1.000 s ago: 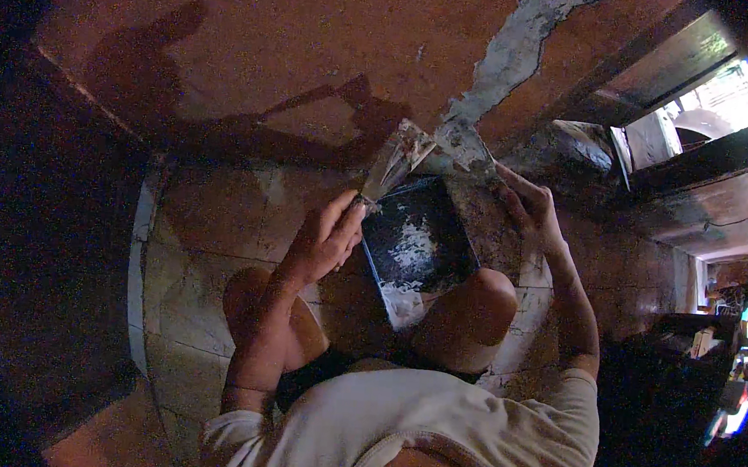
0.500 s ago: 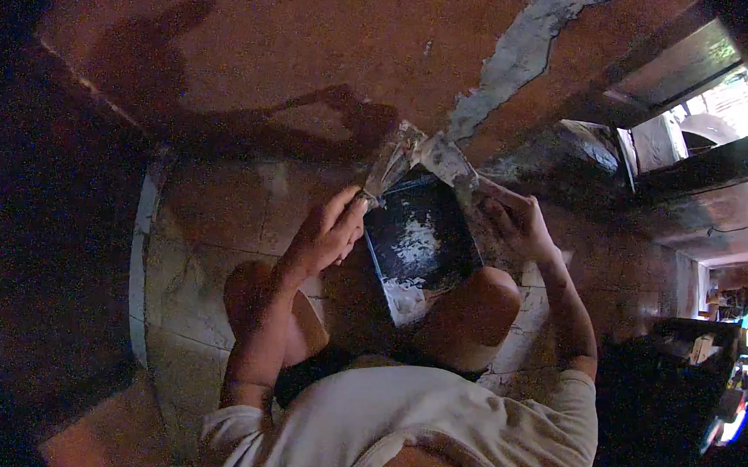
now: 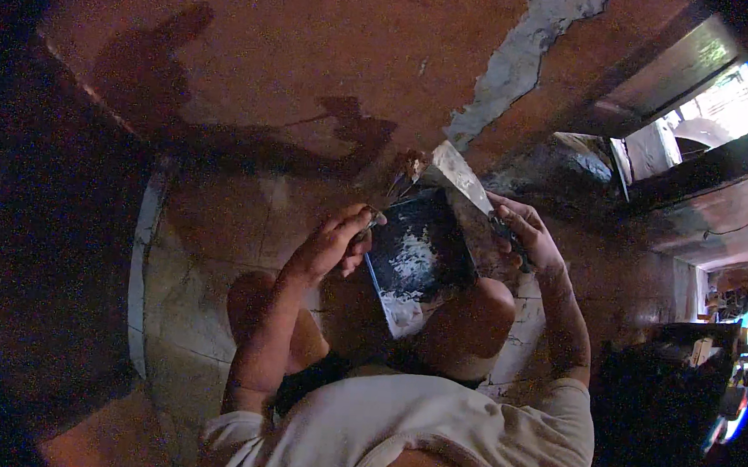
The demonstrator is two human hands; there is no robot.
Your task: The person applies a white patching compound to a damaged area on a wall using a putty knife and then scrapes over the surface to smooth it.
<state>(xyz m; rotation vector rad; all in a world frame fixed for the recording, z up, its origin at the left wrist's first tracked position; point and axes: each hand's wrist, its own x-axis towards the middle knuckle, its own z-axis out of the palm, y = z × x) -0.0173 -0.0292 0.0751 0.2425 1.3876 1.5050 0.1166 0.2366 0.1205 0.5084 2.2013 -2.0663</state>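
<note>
My left hand (image 3: 330, 244) grips a scraper (image 3: 401, 178) with a dirty, stained blade pointing up and away from me. My right hand (image 3: 528, 239) holds a putty knife (image 3: 461, 175) by its dark handle, its smeared metal blade angled up-left close to the other one. Below the blades, a black rectangular tray (image 3: 432, 237) sits between my knees, white paste smeared over its middle and near end. Just beyond the tools, a rough grey patch (image 3: 517, 58) runs up the reddish wall (image 3: 317, 42).
Tiled floor (image 3: 198, 308) surrounds me. A dark lumpy object (image 3: 571, 168) lies along the wall at right, beside a bright opening (image 3: 724, 105). Dim clutter (image 3: 692, 347) stands farther right, and a pale strip (image 3: 142, 271) runs along the floor at left.
Both tools have moved down from where their blades met over the tray's far end. The right knife has turned, showing its handle and blade more plainly. My left hand is slightly lower.
</note>
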